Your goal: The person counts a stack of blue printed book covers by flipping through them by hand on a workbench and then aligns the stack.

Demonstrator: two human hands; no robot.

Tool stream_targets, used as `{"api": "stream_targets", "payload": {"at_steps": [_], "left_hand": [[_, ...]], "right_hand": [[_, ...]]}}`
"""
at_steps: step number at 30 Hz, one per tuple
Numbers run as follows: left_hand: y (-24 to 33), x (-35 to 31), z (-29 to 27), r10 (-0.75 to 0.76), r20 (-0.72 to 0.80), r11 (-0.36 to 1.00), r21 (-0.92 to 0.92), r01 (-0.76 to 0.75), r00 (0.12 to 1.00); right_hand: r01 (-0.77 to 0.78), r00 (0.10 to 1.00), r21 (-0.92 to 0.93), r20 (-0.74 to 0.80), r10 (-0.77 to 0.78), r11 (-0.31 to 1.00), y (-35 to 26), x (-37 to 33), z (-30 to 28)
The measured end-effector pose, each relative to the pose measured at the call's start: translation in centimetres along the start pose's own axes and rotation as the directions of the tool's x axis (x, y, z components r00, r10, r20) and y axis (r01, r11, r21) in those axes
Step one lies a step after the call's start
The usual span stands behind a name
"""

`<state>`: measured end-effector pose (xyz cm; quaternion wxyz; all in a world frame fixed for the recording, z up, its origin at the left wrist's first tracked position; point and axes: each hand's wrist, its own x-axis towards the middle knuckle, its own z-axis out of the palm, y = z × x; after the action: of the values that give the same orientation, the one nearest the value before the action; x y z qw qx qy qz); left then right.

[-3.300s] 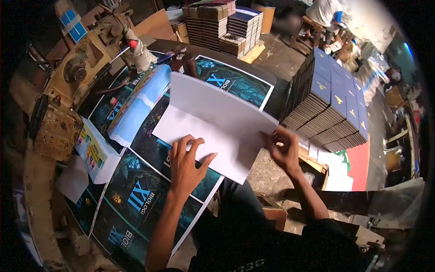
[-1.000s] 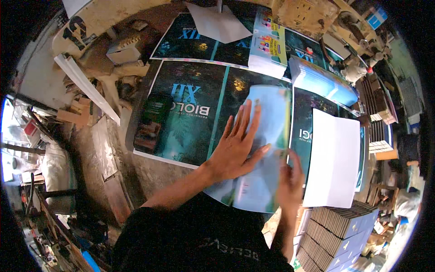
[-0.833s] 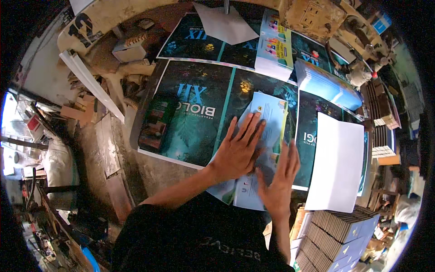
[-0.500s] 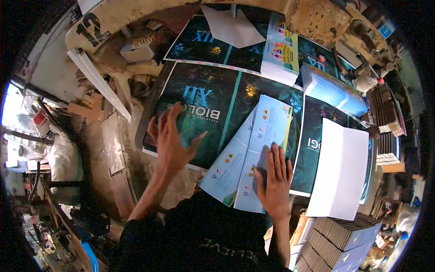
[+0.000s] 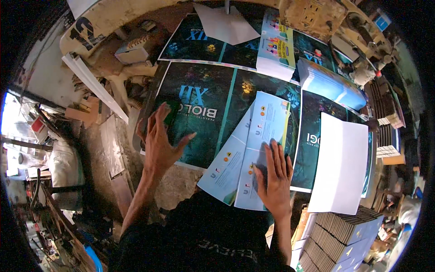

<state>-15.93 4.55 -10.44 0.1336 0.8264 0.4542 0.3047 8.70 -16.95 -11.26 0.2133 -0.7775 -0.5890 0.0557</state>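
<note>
the hands are well apart, neither closed around anything. the right hand [image 5: 275, 181] lies flat, fingers spread, on a pale blue printed leaflet [image 5: 267, 115], which sits near the front of the desk [image 5: 150, 97], its lower end toward the wearer's dark shirt [image 5: 217, 235]. the open palm probably bears down so the glossy paper does not slide; no pinch shows. beneath its left side, a second blue leaflet [image 5: 222, 170] is fanned out at a slant, its printed face partly exposed, which perhaps makes the two easy to tell apart.

the left hand [image 5: 159, 145] is raised above the left side of a dark teal cover sheet [image 5: 199, 77], thumb out and fingers loosely curved, holding nothing; whether the fingertips touch the sheet is hard to tell. the cover sheets seem to serve as a smooth underlay on the desk.

to the right, a creased white sheet [image 5: 340, 158] lies over the printed covers, well clear of the hands. beyond the leaflets are a blue folded stack [image 5: 331, 86] and a colourful folded pile [image 5: 276, 50], probably set back to leave working space. dark blue hardbacks [image 5: 344, 231] are piled at the lower right.
</note>
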Motion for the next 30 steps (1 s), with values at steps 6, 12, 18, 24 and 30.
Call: {"api": "stream_targets", "payload": {"at_steps": [6, 12, 18, 24, 30], "left_hand": [[7.7, -1.2, 4.5, 0.415, 0.390, 0.908, -0.123, -0.400, 0.822], [9.4, -1.8, 6.6, 0.414, 0.465, 0.898, -0.068, -0.435, 0.782], [10.5, -1.4, 7.8, 0.522, 0.379, 0.853, -0.229, -0.469, 0.764], [9.9, -1.1, 7.2, 0.585, 0.489, 0.800, -0.217, -0.559, 0.647], [12.2, -0.1, 6.4, 0.434, 0.440, 0.835, -0.525, -0.167, 0.786]], "right_hand": [[0.004, 1.000, 0.116, 0.023, -0.007, 0.993, -0.2, 0.6, -1.6], [-0.358, 0.874, -0.024, -0.360, 0.326, 0.934, 7.6, -1.9, -6.9], [-0.454, 0.881, -0.072, -0.186, 0.435, 0.888, 10.6, -5.7, -8.2], [-0.529, 0.811, 0.013, -0.288, 0.509, 0.849, 3.6, -2.0, -12.5], [-0.427, 0.843, 0.602, -0.006, 0.538, 0.675, 0.7, -0.6, -7.8]]}}
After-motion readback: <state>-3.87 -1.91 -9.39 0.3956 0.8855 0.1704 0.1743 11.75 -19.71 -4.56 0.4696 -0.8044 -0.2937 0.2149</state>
